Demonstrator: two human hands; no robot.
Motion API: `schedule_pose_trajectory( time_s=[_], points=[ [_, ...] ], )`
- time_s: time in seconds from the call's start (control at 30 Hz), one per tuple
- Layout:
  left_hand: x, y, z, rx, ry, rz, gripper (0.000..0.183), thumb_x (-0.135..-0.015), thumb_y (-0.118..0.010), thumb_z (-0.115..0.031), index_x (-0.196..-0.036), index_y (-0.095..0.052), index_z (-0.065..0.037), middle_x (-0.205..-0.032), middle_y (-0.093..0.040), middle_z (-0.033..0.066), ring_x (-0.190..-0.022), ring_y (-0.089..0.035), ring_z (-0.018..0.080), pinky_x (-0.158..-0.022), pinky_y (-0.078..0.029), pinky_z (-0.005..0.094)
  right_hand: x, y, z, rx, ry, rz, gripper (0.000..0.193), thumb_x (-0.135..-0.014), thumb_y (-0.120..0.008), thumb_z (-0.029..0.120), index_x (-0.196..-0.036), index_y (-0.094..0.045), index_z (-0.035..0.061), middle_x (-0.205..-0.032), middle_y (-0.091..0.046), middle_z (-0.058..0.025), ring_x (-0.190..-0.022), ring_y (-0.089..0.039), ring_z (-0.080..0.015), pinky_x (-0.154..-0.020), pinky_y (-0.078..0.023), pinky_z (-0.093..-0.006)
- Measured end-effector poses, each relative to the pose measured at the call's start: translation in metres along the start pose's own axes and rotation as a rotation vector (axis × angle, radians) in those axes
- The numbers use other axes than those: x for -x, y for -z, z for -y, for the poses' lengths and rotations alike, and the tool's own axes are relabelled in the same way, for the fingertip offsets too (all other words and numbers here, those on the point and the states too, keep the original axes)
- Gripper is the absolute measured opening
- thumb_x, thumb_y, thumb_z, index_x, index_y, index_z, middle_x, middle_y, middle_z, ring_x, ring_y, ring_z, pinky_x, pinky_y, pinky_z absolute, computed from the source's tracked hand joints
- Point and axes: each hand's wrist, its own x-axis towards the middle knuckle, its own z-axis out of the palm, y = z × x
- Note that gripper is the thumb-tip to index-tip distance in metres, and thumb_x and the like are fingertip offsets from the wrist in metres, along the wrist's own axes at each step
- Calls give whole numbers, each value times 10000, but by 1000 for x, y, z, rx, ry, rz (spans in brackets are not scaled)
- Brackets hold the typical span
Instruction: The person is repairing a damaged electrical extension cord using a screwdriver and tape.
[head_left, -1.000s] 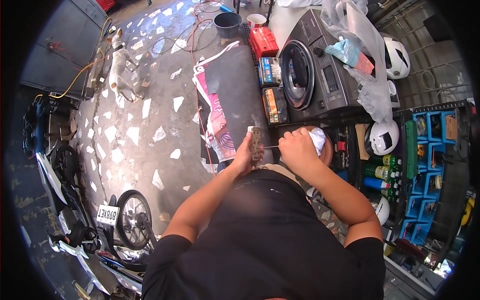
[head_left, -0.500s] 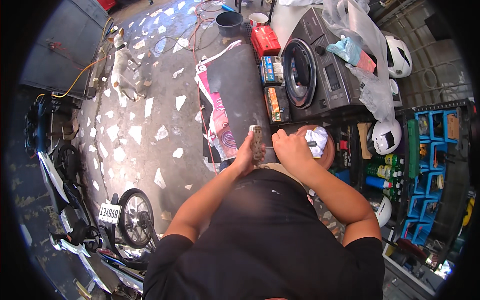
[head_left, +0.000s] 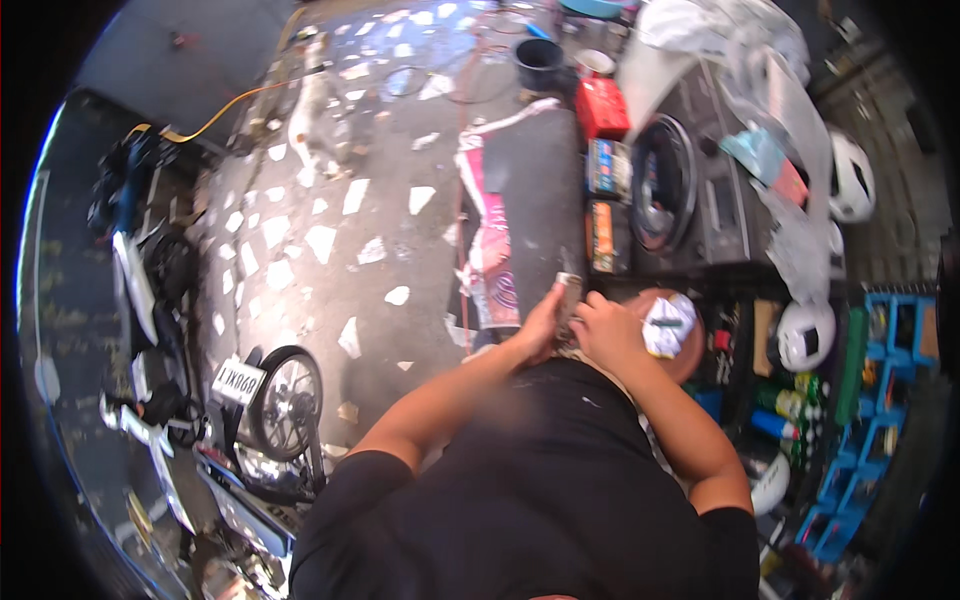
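Grey-brown small flat part [head_left: 568, 298], upright, at the centre of the frame, just above the person's black shirt. Left hand [head_left: 540, 328] is curled around its lower left side, fingers closed on it. Right hand [head_left: 603, 332] presses against its right side, fingers bent onto the part; whether it grips or only touches cannot be told. What the part is stays too small and blurred to say.

Around the hands:
- Dark mat [head_left: 535, 200] on the floor, running from centre to upper centre, with a pink and white printed sheet [head_left: 487, 250] along its left edge.
- Round brown bowl [head_left: 672, 330] holding a white crumpled cloth [head_left: 668, 322], just right of the right hand.
- Grey front-loading machine [head_left: 690, 190] with a round door, upper right, draped in clear plastic [head_left: 770, 110].
- Red box [head_left: 602, 108] and two small printed cartons [head_left: 605, 200] left of the machine.
- Dark bucket [head_left: 540, 62], top centre.
- White helmets [head_left: 805, 335], right side, one higher up.
- Blue crates [head_left: 880, 400], far right.
- Motorbike wheel [head_left: 285, 400] with a plate, lower left.
- Grey terrazzo floor [head_left: 330, 250] with white chips, left centre.
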Motion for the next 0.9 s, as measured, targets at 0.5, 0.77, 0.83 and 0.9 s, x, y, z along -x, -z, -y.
schedule_pose_trajectory(
  time_s=[0.5, 0.77, 0.83, 0.9],
  points=[
    [-59, 9, 38, -355, -258, 56, 491, -1037, -432, -507, -1182, -628, -81, -1091, -650, 67, -998, -636, 194, -900, -514, 407, 7, -20, -48, -376, -103, -146, 154, -746, -686, 172, -780, -689, 22, -757, -660, -177, -720, -675, -358, -660, -522, -476],
    [-28, 10, 16, -56, -133, -198, 559, -992, -425, -580, -1275, -537, -112, -981, -582, 72, -826, -594, 234, -693, -511, 412, -7, -7, -132, -430, -403, -405, 197, -759, -714, 250, -735, -698, 56, -787, -703, -182, -764, -700, -389, -710, -565, -495],
    [-26, 8, 14, -32, -153, -113, 535, -982, -397, -524, -1267, -526, -90, -999, -570, 80, -855, -583, 248, -713, -503, 412, -10, 30, -215, -422, -646, -722, 219, -782, -721, 236, -693, -697, 37, -752, -700, -193, -724, -700, -386, -683, -562, -484],
    [-26, 2, 17, -25, -173, -112, 523, -974, -386, -498, -1255, -526, -80, -997, -570, 85, -860, -582, 248, -714, -502, 413, 2, 70, -287, -339, -818, -867, 254, -806, -692, 261, -749, -722, 15, -746, -712, -218, -724, -714, -398, -708, -575, -470]
  ],
)
